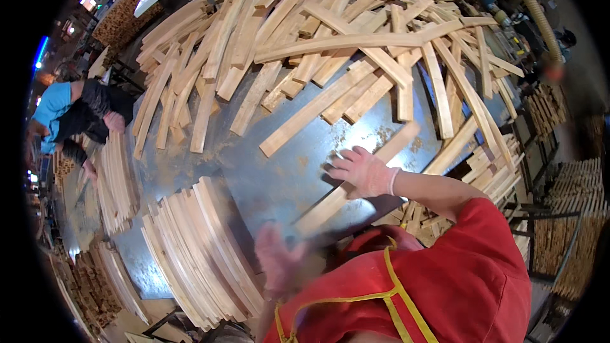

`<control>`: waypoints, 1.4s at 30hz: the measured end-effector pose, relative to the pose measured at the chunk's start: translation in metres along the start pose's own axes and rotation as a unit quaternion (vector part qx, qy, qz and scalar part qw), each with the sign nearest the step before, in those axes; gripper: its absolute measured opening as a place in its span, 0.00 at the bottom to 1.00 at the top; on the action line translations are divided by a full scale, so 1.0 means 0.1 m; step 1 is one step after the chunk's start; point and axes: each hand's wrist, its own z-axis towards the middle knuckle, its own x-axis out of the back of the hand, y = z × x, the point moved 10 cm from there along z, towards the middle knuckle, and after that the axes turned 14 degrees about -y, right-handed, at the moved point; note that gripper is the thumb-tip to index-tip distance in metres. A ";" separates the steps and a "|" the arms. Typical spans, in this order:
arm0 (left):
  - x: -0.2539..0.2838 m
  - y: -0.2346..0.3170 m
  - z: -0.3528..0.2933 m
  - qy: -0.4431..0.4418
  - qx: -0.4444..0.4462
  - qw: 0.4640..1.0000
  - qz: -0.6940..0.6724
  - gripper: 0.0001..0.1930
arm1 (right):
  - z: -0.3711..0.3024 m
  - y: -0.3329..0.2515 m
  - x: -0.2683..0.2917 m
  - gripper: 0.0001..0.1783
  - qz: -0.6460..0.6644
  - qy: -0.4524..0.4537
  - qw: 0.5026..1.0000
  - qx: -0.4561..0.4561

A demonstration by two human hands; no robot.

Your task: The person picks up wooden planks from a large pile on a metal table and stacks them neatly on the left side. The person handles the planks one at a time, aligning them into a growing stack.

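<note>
My right hand, in a pale pink work glove, rests across a light wooden slat with its fingers spread. The slat lies slanted on the grey metal tabletop, its lower left end a little blurred. My left hand, gloved alike and smeared by motion, is near that end, thumb apart from the fingers and nothing visible in it. Left of it, a row of wooden slats stands packed side by side on the table.
A large loose heap of slats covers the table's far side. At the left, a person in a blue shirt has gloved hands on another row of slats. Stacked wood and a ribbed hose are at the right.
</note>
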 end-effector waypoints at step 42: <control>-0.10 -1.08 -1.52 0.079 0.292 0.952 0.041 0.46 | 1.97 -2.73 -1.59 0.32 0.403 -0.336 0.849 0.059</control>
